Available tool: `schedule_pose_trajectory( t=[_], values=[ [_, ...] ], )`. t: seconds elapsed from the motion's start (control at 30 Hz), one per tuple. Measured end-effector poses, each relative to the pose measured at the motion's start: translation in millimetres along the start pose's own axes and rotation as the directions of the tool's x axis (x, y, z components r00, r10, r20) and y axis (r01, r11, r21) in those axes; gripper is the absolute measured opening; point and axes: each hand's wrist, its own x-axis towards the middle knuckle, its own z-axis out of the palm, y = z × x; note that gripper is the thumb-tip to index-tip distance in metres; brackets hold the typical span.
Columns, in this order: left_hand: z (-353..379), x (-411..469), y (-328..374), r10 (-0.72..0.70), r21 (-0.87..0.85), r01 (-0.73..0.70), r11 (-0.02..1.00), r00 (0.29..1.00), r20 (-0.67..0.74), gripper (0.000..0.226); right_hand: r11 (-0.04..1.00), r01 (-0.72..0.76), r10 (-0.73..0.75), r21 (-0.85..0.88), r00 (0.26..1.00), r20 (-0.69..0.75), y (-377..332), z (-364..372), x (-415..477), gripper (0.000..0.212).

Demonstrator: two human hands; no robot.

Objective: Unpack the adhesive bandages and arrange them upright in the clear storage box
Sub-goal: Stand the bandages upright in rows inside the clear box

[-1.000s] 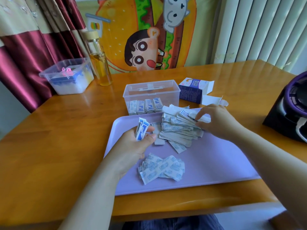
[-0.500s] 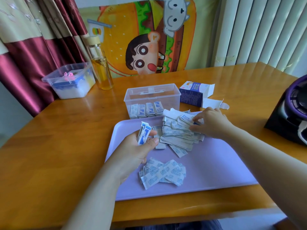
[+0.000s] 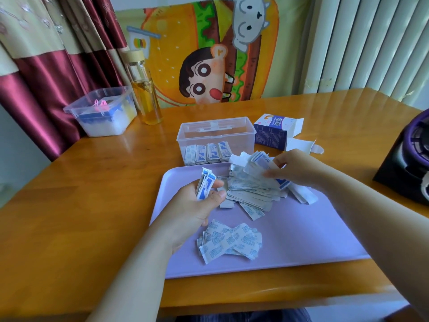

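Note:
A lilac tray [image 3: 325, 240] lies on the wooden table. On its far part sits a big pile of wrapped bandages [image 3: 250, 189], and a smaller heap [image 3: 229, 242] lies nearer me. My left hand [image 3: 197, 212] grips a small upright stack of bandages [image 3: 205, 183] above the tray's left side. My right hand [image 3: 294, 169] pinches a few bandages lifted from the top of the big pile. Behind the tray stands the clear storage box [image 3: 216, 133], with a row of bandages [image 3: 207, 153] upright against its front wall.
An opened blue bandage carton [image 3: 274, 133] and torn flap lie right of the box. A glass bottle [image 3: 146, 89] and another lidded plastic box [image 3: 104, 115] stand at the back left. A black and purple device [image 3: 408, 159] sits at the right edge.
My right hand has lifted a few bandages off the top of the big pile. My left hand keeps holding its stack in about the same place.

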Motion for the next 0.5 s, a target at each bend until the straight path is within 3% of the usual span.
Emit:
schedule_pose_trajectory(
  t=[0.07, 0.17, 0.3, 0.37, 0.43, 0.5],
  values=[
    [-0.4, -0.3, 0.3, -0.004, -0.002, 0.004, 1.000, 1.000, 0.000, 0.013, 0.990, 0.010, -0.005, 0.141, 1.000, -0.031, 0.8, -1.9, -1.0, 0.040],
    [-0.3, 0.0, 1.2, 0.002, -0.003, -0.002, 1.000, 1.000, -0.006, 0.013, 0.893, 0.030, -0.012, 0.448, 0.999, -0.044, -1.6, -4.7, -3.4, 0.012],
    [1.5, 0.8, 1.7, 0.029, 0.014, -0.029, 0.999, 0.999, -0.018, 0.011, 0.767, 0.017, -0.032, 0.641, 0.999, 0.011, -5.4, -2.4, -5.7, 0.012],
    [5.0, 1.4, 2.7, 0.028, -0.020, -0.028, 0.999, 0.999, -0.034, 0.011, 0.702, 0.006, -0.091, 0.712, 0.992, 0.082, -8.8, 2.0, -13.1, 0.024],
    [10.8, 1.6, 5.5, -0.037, -0.220, 0.033, 0.975, 0.999, -0.015, 0.017, 0.668, 0.053, -0.173, 0.742, 0.981, 0.086, -13.8, 9.5, -23.9, 0.032],
    [16.0, 1.6, 10.2, -0.176, -0.504, 0.192, 0.842, 0.981, 0.078, 0.025, 0.754, 0.304, -0.291, 0.583, 0.949, -0.119, -21.3, 19.9, -35.7, 0.013]
  ],
)
